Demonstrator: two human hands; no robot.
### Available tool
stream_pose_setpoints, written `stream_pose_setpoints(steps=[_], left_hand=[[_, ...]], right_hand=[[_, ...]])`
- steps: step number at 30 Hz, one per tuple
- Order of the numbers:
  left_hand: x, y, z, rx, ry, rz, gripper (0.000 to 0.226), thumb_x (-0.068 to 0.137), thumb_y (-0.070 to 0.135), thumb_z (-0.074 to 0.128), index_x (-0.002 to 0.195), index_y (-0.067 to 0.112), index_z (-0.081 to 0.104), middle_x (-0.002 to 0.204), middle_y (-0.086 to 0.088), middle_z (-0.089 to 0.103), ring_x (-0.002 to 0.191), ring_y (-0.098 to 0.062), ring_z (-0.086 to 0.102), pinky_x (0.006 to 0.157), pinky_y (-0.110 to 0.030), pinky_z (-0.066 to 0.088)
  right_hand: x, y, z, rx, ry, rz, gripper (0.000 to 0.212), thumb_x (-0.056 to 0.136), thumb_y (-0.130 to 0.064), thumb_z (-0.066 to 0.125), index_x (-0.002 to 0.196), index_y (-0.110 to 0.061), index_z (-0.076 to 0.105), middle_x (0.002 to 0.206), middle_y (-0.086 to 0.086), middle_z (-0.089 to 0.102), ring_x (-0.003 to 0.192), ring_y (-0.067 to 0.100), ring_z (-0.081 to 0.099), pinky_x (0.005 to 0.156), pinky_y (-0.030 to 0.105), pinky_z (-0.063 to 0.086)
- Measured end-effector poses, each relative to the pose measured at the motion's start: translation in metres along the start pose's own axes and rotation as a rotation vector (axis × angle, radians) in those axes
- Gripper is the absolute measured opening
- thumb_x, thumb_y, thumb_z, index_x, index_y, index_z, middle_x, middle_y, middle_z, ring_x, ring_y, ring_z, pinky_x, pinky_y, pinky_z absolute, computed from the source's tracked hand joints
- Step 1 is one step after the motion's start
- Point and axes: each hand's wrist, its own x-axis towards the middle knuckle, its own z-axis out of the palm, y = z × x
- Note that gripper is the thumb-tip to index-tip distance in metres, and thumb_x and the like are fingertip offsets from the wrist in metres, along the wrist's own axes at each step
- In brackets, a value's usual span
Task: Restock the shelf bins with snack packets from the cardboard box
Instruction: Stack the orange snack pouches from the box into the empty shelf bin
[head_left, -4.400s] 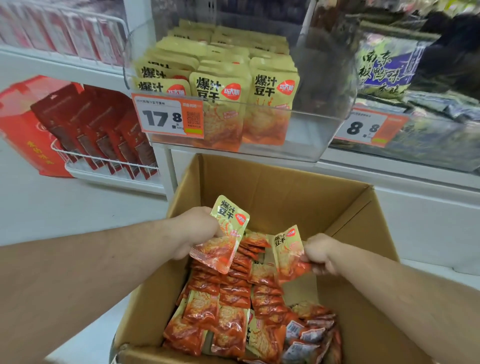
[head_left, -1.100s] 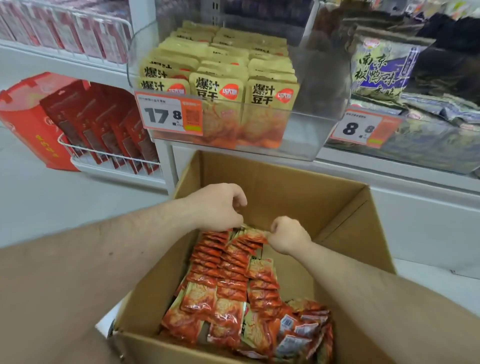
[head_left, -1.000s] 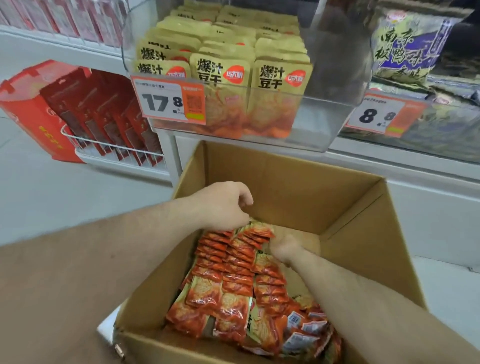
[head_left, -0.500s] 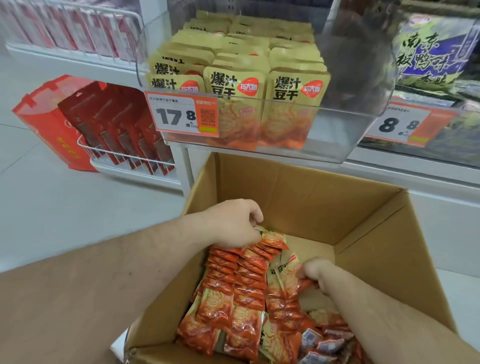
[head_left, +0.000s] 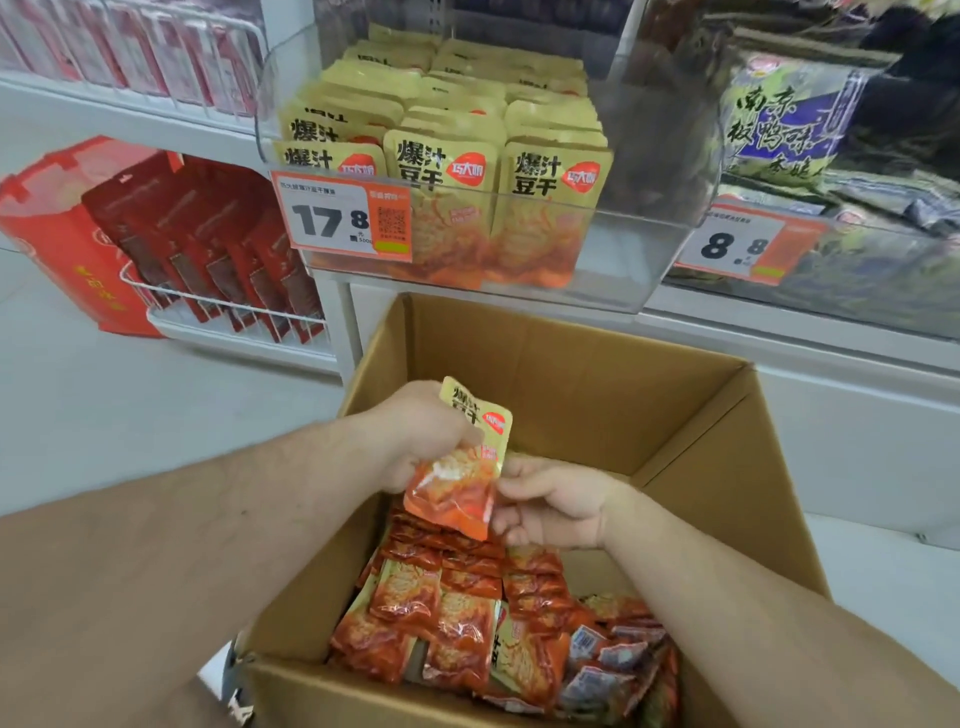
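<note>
Above the cardboard box (head_left: 545, 395), the left hand (head_left: 415, 436) grasps 1 snack packet (head_left: 460, 467), hiding its left edge; the right hand (head_left: 550, 501), fingers loosely curled, touches it.

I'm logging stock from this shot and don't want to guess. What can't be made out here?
- Head view: how many packets the left hand grips; only the front snack packet shows.
- Cardboard box: near end cut off by the frame, floor partly hidden by arms.
- Price tag: small print blurred.
</note>
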Motion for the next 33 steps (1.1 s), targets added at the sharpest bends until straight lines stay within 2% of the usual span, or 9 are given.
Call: stream_pose_setpoints(steps=[2,5,7,9,13,18,23,28,33], left_hand=[[0.000,0.001,-0.003,0.069,0.006,0.050,0.028,0.086,-0.002,0.070,0.110,0.010,0.064,0.100,-0.011,0.072,0.090,-0.027,0.071,0.081,-0.042,0.060],[0.003,0.001,-0.003,0.139,-0.027,0.084,0.028,0.084,-0.002,0.072,0.106,0.013,0.065,0.099,-0.010,0.074,0.090,-0.027,0.072,0.082,-0.042,0.060],[0.007,0.000,-0.002,0.189,-0.048,0.086,0.029,0.083,-0.001,0.074,0.106,0.015,0.066,0.099,-0.009,0.074,0.093,-0.027,0.072,0.087,-0.044,0.059],[0.011,0.000,-0.002,0.211,-0.064,0.082,0.032,0.082,0.000,0.075,0.108,0.016,0.066,0.099,-0.006,0.075,0.093,-0.024,0.072,0.088,-0.044,0.058],[0.019,-0.001,-0.006,0.239,-0.073,0.059,0.034,0.083,0.000,0.075,0.111,0.017,0.066,0.099,-0.003,0.075,0.094,-0.023,0.071,0.091,-0.043,0.057],[0.026,-0.002,-0.011,0.228,-0.086,0.018,0.027,0.089,0.000,0.067,0.106,0.021,0.065,0.103,-0.005,0.074,0.097,-0.025,0.070,0.092,-0.046,0.056],[0.020,0.001,-0.021,0.145,-0.079,0.012,0.026,0.091,-0.001,0.062,0.111,0.016,0.064,0.103,-0.011,0.074,0.095,-0.029,0.072,0.092,-0.048,0.056],[0.002,0.010,-0.023,0.035,-0.116,0.010,0.019,0.095,0.000,0.058,0.109,0.012,0.062,0.102,-0.014,0.074,0.094,-0.031,0.072,0.087,-0.045,0.057],[-0.018,0.021,-0.018,-0.157,-0.121,0.006,0.025,0.090,-0.004,0.053,0.112,0.004,0.060,0.113,-0.022,0.069,0.098,-0.030,0.069,0.086,-0.042,0.055]], right_hand=[[0.003,0.003,-0.026,-0.112,0.349,0.113,0.017,0.084,-0.020,0.070,0.099,-0.015,0.063,0.085,0.002,0.066,0.061,0.010,0.056,0.053,0.020,0.041],[0.019,0.029,-0.065,-0.720,0.862,0.422,0.013,0.094,-0.023,0.060,0.091,-0.010,0.059,0.070,0.003,0.051,0.055,0.014,0.041,0.049,0.023,0.032],[0.035,0.050,-0.074,-0.779,0.890,0.519,0.022,0.093,-0.031,0.063,0.103,-0.011,0.059,0.076,0.004,0.054,0.061,0.016,0.049,0.053,0.024,0.041],[0.051,0.067,-0.078,-0.775,0.917,0.564,0.054,0.083,-0.047,0.073,0.120,-0.010,0.060,0.104,0.009,0.066,0.089,0.022,0.065,0.076,0.029,0.055],[0.066,0.078,-0.080,-0.859,0.968,0.613,0.072,0.075,-0.050,0.080,0.127,-0.006,0.056,0.129,0.008,0.061,0.118,0.022,0.059,0.093,0.029,0.048],[0.062,0.078,-0.084,-0.985,1.020,0.642,0.034,0.083,-0.027,0.074,0.111,-0.012,0.066,0.118,0.003,0.067,0.109,0.019,0.065,0.088,0.025,0.054],[0.021,0.052,-0.080,-1.020,1.128,0.507,0.005,0.085,-0.013,0.061,0.087,-0.013,0.066,0.097,0.004,0.072,0.087,0.021,0.070,0.062,0.025,0.052],[-0.043,0.005,-0.041,-0.501,1.071,0.087,0.011,0.083,-0.006,0.072,0.094,-0.005,0.069,0.082,0.006,0.074,0.069,0.018,0.071,0.066,0.035,0.061],[-0.096,-0.033,0.042,-0.299,0.923,-0.202,0.007,0.091,-0.010,0.066,0.084,-0.013,0.065,0.068,0.001,0.067,0.057,0.014,0.048,0.060,0.027,0.035]])
